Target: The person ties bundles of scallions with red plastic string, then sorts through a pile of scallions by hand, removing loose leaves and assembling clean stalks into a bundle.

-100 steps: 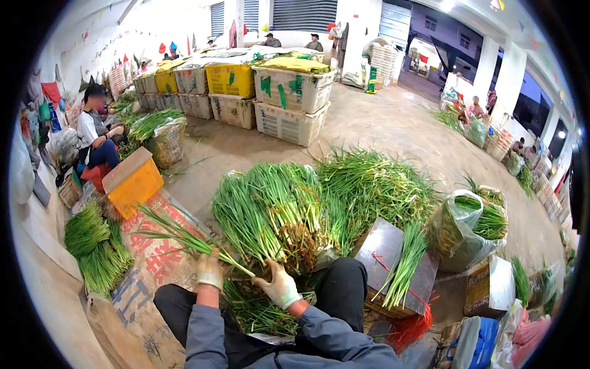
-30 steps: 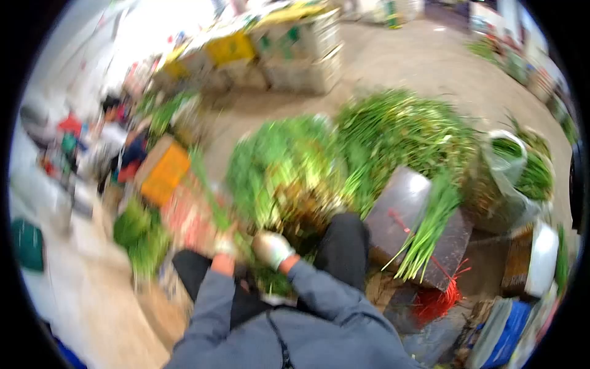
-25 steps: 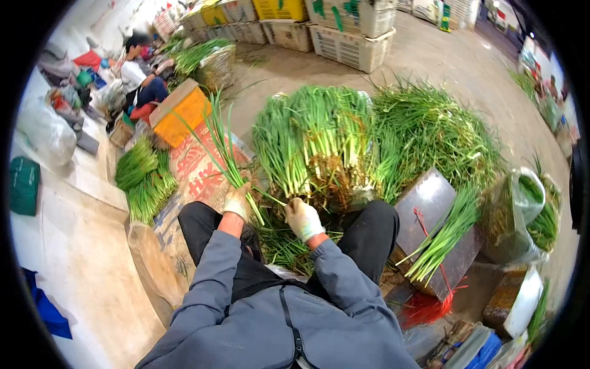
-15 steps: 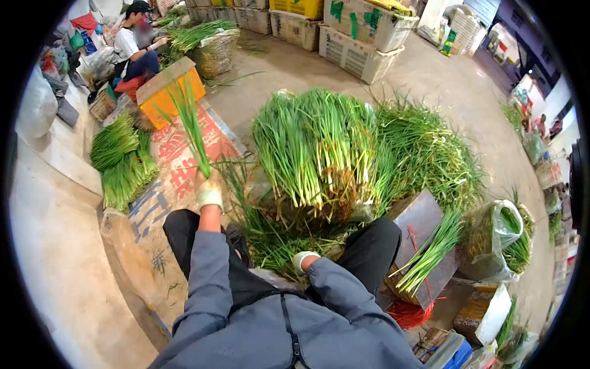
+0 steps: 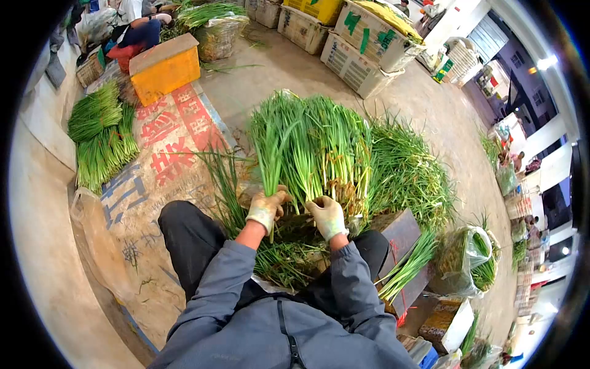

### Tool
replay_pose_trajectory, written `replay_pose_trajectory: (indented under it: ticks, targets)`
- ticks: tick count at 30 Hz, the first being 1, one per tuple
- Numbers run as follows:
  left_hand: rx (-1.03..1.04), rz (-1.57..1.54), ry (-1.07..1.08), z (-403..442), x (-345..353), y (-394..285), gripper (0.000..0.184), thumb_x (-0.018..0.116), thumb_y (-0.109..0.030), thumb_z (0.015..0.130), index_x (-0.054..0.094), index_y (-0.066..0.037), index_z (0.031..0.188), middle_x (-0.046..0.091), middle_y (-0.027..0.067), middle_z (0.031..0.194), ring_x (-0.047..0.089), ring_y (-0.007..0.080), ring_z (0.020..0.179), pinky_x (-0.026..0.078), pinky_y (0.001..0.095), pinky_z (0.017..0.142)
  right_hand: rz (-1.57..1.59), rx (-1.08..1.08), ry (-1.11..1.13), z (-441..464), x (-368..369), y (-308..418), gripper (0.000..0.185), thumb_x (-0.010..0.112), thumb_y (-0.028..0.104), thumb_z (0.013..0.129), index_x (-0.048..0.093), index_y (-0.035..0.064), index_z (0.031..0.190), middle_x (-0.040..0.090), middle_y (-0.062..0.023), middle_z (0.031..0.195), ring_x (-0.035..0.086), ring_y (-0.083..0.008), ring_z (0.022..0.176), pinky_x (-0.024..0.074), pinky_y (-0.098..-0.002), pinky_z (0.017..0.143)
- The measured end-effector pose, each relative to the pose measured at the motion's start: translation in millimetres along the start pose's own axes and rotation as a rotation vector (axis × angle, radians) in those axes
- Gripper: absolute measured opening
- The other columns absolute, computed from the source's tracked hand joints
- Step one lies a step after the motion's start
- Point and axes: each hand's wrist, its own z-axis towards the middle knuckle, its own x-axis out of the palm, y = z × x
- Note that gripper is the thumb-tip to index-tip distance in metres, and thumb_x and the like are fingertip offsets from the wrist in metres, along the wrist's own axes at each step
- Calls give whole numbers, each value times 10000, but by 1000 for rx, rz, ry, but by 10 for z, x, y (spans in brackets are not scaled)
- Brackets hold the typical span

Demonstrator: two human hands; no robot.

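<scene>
My left hand (image 5: 267, 208), in a pale stained glove, is closed around the lower stems of a small bunch of garlic chives (image 5: 270, 150), whose leaves point up and away. To its right, my right hand (image 5: 329, 218), gloved too, pinches at the stem ends of the large pile of garlic chives (image 5: 335, 135) in front of me. Brownish, dry bits hang among the pale stems there. Loose green leaves (image 5: 283, 261) lie below both hands, between my knees.
A looser heap of greens (image 5: 409, 166) lies right of the pile. Further right are a dark box (image 5: 396, 230) with a chive bundle on it and a plastic bag (image 5: 461, 261) of greens. Tidy bundles (image 5: 104, 141) and an orange box (image 5: 165, 71) sit left; a person sits beyond.
My left hand has brought its bunch rightward, to the pile's left edge. My right hand has risen from my lap to the stem ends. The view has shifted a little.
</scene>
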Motion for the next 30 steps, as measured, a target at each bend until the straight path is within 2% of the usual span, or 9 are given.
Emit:
replay_pose_trajectory:
  ticks: [3, 7, 8, 12, 19, 24, 26, 28, 30]
  targets:
    - [-97, 44, 22, -12, 162, 26, 225, 698, -212, 923, 661, -41, 1065, 728, 119, 892, 488, 118, 433, 366, 289, 395, 179, 57, 21, -279, 67, 14, 340, 728, 313, 826, 699, -17, 901, 706, -143, 807, 659, -256, 729, 505, -353, 713]
    - [-115, 182, -31, -24, 197, 150, 228, 734, -202, 894, 668, -40, 1040, 657, 73, 686, 530, 140, 467, 405, 313, 422, 312, 159, 101, -478, 246, -94, 311, 725, 287, 855, 702, -16, 922, 688, -95, 775, 613, -155, 697, 489, -304, 679]
    - [-111, 190, -61, -61, 191, 156, 214, 739, -173, 883, 666, -40, 1034, 619, 55, 643, 536, 144, 469, 403, 311, 422, 358, 184, 113, -483, 231, -43, 315, 730, 290, 874, 684, -15, 939, 597, 20, 696, 491, -64, 608, 399, -245, 550]
    - [-153, 200, -85, -197, 207, 118, 163, 735, -135, 879, 672, -51, 1004, 626, 50, 665, 514, 138, 447, 376, 307, 416, 537, 252, 170, -331, 325, -196, 288, 694, 237, 911, 692, -20, 1041, 615, -2, 685, 532, -89, 545, 404, -266, 487]
    - [179, -217, -219, -98, -176, 251, 76, 691, 5, 871, 667, -19, 939, 606, 69, 674, 434, 121, 405, 288, 294, 383, 961, 305, -76, -344, 321, -352, 142, 683, 155, 919, 648, 27, 972, 589, 11, 717, 537, -82, 567, 401, -245, 479]
    - [132, 58, -214, -210, -143, 240, 117, 750, -42, 841, 684, -28, 936, 663, 67, 731, 514, 119, 469, 365, 284, 412, 577, 7, 56, -461, 283, -168, 218, 679, 96, 904, 598, -15, 1073, 638, -31, 766, 602, -88, 596, 492, -226, 514]
    - [185, 99, -123, -218, -96, 346, 154, 791, -77, 814, 714, -29, 938, 673, 46, 714, 565, 120, 505, 412, 274, 451, 143, -220, -1, -466, 419, -47, 332, 744, 163, 839, 591, -5, 1081, 660, -103, 778, 643, -221, 640, 525, -332, 584]
    - [146, 191, -89, -178, -79, 376, 155, 790, -81, 816, 715, -29, 941, 670, 44, 703, 552, 116, 487, 402, 273, 438, -74, -169, -34, -442, 503, 38, 394, 763, 220, 785, 591, 16, 1074, 653, -209, 811, 658, -393, 764, 526, -438, 683]
    - [50, 219, -17, -162, -111, 351, 146, 778, -86, 829, 706, -32, 945, 656, 31, 677, 497, 103, 426, 359, 271, 396, -124, -129, -14, -384, 508, -32, 327, 737, 219, 800, 615, 3, 1012, 664, -218, 841, 661, -408, 809, 532, -445, 721]
